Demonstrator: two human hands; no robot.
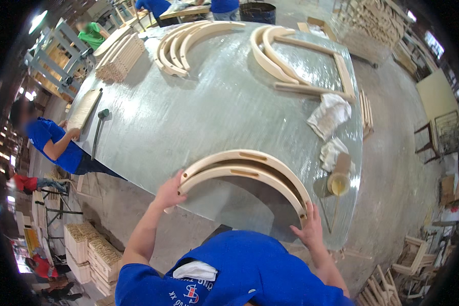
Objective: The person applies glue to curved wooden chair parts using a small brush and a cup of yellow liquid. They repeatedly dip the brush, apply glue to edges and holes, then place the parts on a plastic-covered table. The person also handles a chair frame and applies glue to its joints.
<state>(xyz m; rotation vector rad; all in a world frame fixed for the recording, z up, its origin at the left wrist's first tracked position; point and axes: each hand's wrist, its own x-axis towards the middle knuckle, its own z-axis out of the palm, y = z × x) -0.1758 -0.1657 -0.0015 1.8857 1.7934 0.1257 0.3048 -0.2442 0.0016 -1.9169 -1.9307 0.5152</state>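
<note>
Two curved pale wooden pieces stand side by side in an arch at the table's near edge: an outer curved piece (285, 171) and an inner curved piece (214, 173). Each has a long slot in its upper edge, and small holes show near the ends. My left hand (169, 194) is closed round their left ends. At the right ends, my right hand (310, 228) grips with its fingers along the outer side and the thumb inside. A dark gap runs between the pieces, widest near the middle.
On the grey table (204, 117) lie more curved pieces (188, 43), a partly joined frame (341, 76), white cloths (329, 116), a pot of yellowish stuff (338, 184) and a mallet (100, 127). A co-worker in blue (56, 140) holds a flat board (84, 109) at the left.
</note>
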